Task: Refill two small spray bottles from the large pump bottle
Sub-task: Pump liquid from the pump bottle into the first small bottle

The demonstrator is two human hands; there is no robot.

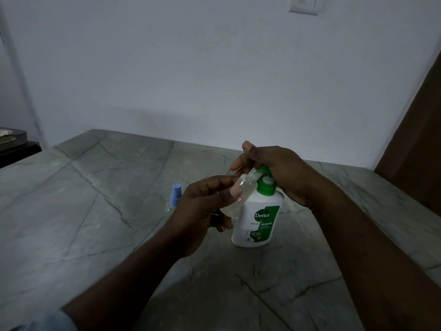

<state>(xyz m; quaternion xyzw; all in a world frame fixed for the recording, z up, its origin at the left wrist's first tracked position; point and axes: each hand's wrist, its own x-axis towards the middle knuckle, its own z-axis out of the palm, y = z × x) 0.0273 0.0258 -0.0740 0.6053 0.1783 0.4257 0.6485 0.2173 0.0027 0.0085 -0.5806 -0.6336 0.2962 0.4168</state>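
A large white pump bottle (260, 220) with a green pump head and a green Dettol label stands upright on the grey stone table (95, 211). My right hand (276, 173) rests on top of its green pump, fingers curled over it. My left hand (202, 211) grips a small clear spray bottle (243, 189) without its cap, tilted so its open neck sits right at the pump's spout. A second small spray bottle (175, 195) with a blue spray top stands on the table behind my left hand, partly hidden by it.
A pale wall rises just behind the table, with a white switch plate (303, 5) high up. A brown wooden panel (415, 139) stands at the right edge. A dark object (12, 142) sits off the table's far left corner.
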